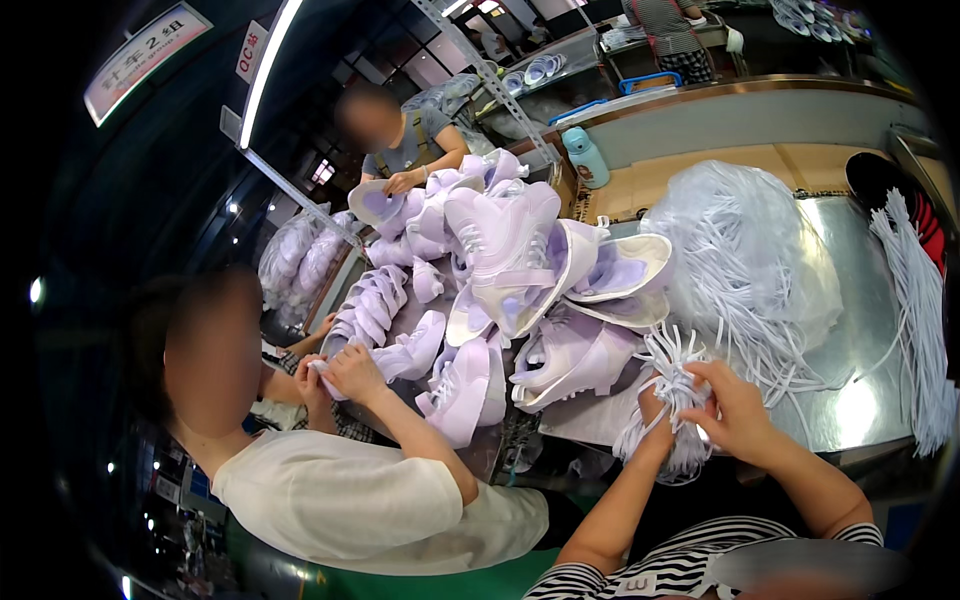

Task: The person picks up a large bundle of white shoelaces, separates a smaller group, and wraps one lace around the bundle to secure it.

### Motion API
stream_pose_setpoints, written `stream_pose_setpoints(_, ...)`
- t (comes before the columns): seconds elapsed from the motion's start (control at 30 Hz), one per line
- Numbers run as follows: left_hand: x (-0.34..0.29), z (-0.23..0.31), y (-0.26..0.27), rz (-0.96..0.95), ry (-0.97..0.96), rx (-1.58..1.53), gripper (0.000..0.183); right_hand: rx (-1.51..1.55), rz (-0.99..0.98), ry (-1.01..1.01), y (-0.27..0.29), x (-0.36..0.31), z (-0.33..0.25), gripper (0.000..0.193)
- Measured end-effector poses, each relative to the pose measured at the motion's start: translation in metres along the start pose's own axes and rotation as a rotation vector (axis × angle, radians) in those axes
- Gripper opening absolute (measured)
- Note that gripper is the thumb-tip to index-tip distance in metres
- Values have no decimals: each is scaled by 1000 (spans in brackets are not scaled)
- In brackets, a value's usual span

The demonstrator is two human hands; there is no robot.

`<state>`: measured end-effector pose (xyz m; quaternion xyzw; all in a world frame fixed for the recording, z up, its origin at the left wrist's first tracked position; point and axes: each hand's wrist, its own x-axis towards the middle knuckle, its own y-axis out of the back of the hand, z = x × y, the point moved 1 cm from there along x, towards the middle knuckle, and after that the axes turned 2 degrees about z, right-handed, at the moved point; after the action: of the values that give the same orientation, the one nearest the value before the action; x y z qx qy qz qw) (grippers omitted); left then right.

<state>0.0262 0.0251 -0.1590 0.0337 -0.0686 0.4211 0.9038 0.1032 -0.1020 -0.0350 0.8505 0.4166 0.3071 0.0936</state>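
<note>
Both my hands hold a bundle of white shoelaces (pixel 672 372) at the near edge of the steel table (pixel 860 330). My left hand (pixel 655 415) grips the bundle from below, mostly hidden behind the laces. My right hand (pixel 735 405) closes on it from the right. Just left of the bundle lies a pile of pale lilac shoe uppers (pixel 520 280). A clear bag full of white laces (pixel 745 250) sits right behind my hands.
A person in a white top (pixel 350 500) at my left handles a lilac upper (pixel 400 355). Another person (pixel 405 140) works at the far side of the pile. More loose white laces (pixel 915 320) hang at the right edge. A teal bottle (pixel 585 157) stands behind.
</note>
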Motion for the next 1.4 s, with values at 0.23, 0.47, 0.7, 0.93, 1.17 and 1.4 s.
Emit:
stream_pose_setpoints(0.23,-2,25,1,-8,-224,194,25,-136,30,294,-13,18,0,24)
stream_pose_setpoints(0.47,6,29,0,49,-92,137,20,615,-139,-325,-6,13,7,10)
stream_pose_setpoints(0.7,6,37,-6,53,-143,180,21,340,-55,-160,3,5,3,11)
stream_pose_setpoints(0.93,7,47,-6,23,-187,367,22,284,-37,-177,8,-3,4,10)
stream_pose_setpoints(1.17,1,30,-4,-99,-28,234,26,478,-183,-397,-4,-14,15,12)
stream_pose_setpoints(1.4,9,20,-1,61,-100,317,29,50,-156,-191,17,-17,10,15)
